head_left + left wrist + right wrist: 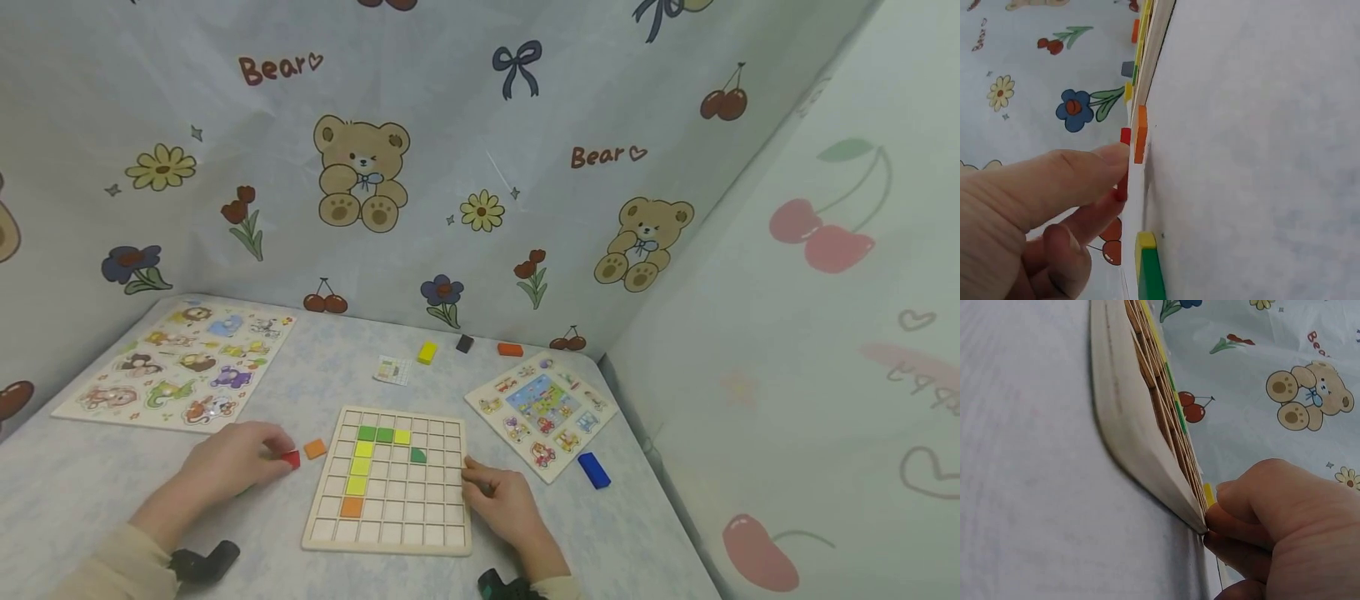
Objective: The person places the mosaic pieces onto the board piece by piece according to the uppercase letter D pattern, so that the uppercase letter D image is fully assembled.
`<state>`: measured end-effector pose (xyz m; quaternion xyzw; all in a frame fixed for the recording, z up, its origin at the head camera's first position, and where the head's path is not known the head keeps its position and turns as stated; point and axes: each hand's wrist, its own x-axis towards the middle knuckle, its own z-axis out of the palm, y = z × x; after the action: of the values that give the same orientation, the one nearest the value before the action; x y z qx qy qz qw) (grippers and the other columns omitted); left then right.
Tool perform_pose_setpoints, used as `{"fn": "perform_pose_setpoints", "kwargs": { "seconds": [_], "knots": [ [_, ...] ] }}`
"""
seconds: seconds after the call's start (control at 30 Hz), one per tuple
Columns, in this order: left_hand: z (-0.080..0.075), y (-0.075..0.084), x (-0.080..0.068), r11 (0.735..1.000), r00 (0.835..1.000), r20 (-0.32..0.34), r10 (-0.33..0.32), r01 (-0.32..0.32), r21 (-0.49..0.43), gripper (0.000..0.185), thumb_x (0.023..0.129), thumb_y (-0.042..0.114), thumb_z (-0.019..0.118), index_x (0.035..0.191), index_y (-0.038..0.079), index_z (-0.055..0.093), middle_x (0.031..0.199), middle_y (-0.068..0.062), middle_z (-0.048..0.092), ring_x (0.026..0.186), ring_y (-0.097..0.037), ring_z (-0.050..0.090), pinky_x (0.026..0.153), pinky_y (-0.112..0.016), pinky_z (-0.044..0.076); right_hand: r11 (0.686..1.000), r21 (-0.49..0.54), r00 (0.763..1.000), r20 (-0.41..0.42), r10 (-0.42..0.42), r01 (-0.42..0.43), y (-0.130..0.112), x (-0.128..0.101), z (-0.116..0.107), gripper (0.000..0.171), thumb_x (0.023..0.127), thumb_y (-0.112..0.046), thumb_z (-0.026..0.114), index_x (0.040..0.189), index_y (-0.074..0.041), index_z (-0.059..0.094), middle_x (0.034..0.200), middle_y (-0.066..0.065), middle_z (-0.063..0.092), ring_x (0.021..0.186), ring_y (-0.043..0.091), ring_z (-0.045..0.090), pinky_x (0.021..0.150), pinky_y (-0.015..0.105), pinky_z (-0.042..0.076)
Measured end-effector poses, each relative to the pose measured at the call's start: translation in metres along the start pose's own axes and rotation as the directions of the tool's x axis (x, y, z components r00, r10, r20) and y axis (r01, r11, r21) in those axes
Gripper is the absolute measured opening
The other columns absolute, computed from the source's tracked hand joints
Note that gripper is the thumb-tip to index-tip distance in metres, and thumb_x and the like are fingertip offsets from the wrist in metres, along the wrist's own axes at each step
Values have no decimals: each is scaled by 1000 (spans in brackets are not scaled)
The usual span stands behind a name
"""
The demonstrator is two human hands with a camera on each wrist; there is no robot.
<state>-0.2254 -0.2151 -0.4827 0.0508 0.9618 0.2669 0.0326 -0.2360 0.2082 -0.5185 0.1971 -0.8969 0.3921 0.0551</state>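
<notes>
Small red wooden block [291, 458] lies left of the square wooden grid board [390, 533], pinched by left hand [232, 461]; left wrist view shows fingertips [1110, 159] on it. Right hand [504, 500], fingers curled, grips the board's right edge; corner contact shows in right wrist view.

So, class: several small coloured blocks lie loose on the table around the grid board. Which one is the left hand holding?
The red block, pinched by the left hand just left of the grid board. The orange block beside it lies untouched.
</notes>
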Motion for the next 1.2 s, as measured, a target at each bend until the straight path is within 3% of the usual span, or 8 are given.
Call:
{"fn": "perform_pose_setpoints", "kwargs": {
  "seconds": [0.3,0.57,0.73,1.0,1.2],
  "knots": [
    [8,40,10,998,998,-32,54,-55,-43,18,81,35,86,95,32,75,97,13,71,84,-14,56,70,-34,45,1000,-26,1000,-7,0,-1,1,-2,-1,22,94,-19,73,113,-12,79,129,4,71,119,21,69,101,41,53],
    [23,88,22,989,989,3,146,-146,-14,18,81,31,88,94,33,75,93,18,70,91,-11,62,81,-42,52,999,-28,1000,9,19,-19,-1,-1,-1,24,92,-16,74,115,-12,79,131,2,69,120,19,68,102,40,53],
    [38,114,29,980,980,34,197,-196,-24,16,81,31,88,90,35,75,90,21,69,88,-8,62,77,-39,52,999,-34,1000,6,7,-7,-1,0,0,23,92,-15,74,114,-11,79,131,2,70,119,19,69,101,40,54],
    [67,134,39,959,956,71,283,-281,-35,15,84,25,85,82,32,72,82,19,66,73,-7,57,65,-35,48,998,-59,1000,11,7,-6,1,1,0,24,92,-17,75,115,-13,79,131,0,70,119,18,69,101,40,54],
    [75,144,45,942,939,79,336,-337,4,11,82,19,85,79,25,76,76,16,64,69,-6,56,62,-33,49,998,-70,1000,12,4,-3,2,1,0,24,92,-17,74,115,-12,79,131,0,70,119,19,69,101,40,54]
  ]
}}
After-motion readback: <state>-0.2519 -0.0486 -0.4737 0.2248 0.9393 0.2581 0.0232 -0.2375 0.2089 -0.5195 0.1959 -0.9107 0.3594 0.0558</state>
